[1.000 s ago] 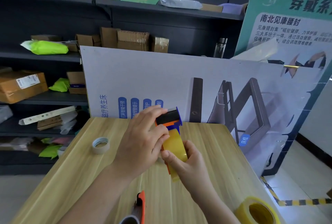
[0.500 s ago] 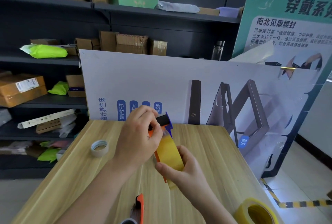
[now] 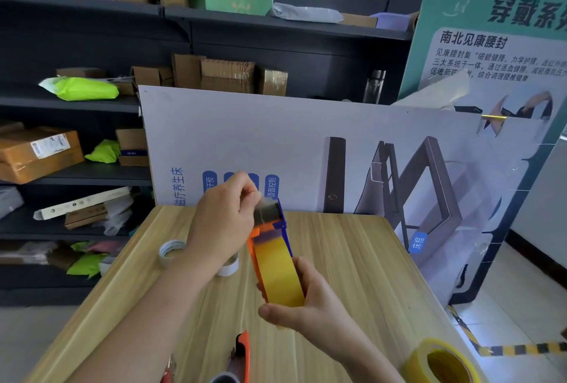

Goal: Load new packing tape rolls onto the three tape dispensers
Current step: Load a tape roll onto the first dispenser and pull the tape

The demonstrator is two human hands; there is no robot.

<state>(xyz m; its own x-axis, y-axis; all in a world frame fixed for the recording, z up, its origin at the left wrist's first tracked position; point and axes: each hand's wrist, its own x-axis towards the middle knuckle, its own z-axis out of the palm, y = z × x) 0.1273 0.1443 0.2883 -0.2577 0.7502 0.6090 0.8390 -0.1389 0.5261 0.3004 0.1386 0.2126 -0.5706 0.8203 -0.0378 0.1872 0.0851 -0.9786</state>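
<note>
The wooden table is bare across its right half, leaving open room between the held tape dispenser and the right edge. To the left, two spent tape cores lie near the left forearm. Along the near edge sit a second dispenser and a yellow tape roll at the right corner. A white printed board walls off the far edge
</note>
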